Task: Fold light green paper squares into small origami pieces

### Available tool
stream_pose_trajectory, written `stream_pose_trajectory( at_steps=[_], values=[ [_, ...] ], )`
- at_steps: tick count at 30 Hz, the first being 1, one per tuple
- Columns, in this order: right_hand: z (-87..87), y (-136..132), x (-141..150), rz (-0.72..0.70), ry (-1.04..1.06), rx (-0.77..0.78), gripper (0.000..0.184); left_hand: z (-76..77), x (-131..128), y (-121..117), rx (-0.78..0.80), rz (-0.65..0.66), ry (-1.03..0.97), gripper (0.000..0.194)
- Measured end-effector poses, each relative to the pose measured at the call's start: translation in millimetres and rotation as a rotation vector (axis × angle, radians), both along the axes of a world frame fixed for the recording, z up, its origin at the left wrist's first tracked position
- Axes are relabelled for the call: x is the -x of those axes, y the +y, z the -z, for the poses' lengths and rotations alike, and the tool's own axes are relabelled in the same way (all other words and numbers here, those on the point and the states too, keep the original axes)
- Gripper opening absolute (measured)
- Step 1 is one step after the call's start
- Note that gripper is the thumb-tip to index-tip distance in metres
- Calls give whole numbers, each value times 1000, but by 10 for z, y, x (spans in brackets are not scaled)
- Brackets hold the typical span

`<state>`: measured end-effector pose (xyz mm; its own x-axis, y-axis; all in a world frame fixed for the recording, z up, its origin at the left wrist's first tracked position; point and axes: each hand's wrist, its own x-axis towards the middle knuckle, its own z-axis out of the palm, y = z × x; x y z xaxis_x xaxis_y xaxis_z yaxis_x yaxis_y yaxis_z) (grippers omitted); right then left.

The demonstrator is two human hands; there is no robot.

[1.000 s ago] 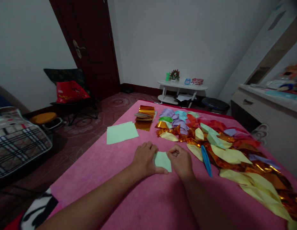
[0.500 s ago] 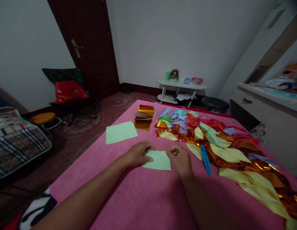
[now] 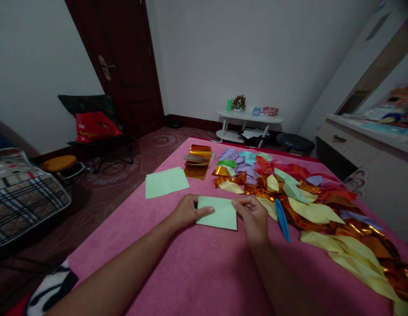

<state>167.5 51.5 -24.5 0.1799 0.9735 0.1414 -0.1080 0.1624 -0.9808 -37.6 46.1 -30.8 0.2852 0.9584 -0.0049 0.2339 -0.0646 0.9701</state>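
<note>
A pale green sheet of paper is held just over the pink tablecloth, with a dark line along its lower edge. My left hand grips its left side, thumb on top and fingers behind. At the upper right corner, my right hand pinches the paper between thumb and fingers. Behind my left hand lies a stack of pale green paper. Beyond the held sheet sits a pile of gold foil paper. A folded blue paper is to the right of my right hand.
Folded yellow papers, purple papers and crumpled gold foil cover the table's right side. A white side table stands by the wall. A drawer cabinet is at right; a chair with a red bag is at left.
The green paper has been raised and tipped toward me, showing more of its face. My left thumb lies flatter across it, and my right hand has shifted slightly right.
</note>
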Motion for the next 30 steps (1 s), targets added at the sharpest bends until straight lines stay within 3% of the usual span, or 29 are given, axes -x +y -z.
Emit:
stream_pose_trajectory(
  at_steps=[7,9,15,20,24,30],
  values=[
    [-22,-19,9,21,50,-51,22,-101,46,-73,47,243,61,39],
    [-13,-19,10,12,63,-49,23,-114,23,-82,23,209,34,41],
    [21,-26,22,-114,119,3,32,-131,-119,-95,-72,-79,-62,43],
    [51,-98,108,-324,-191,43,36,-135,-188,-135,-85,-90,-92,40],
    [85,-148,151,-215,-376,67,40,-136,-230,-183,-82,-21,-102,39],
    [9,-132,90,-22,-341,-64,42,-134,-224,-159,-70,-111,-114,34]
  ],
)
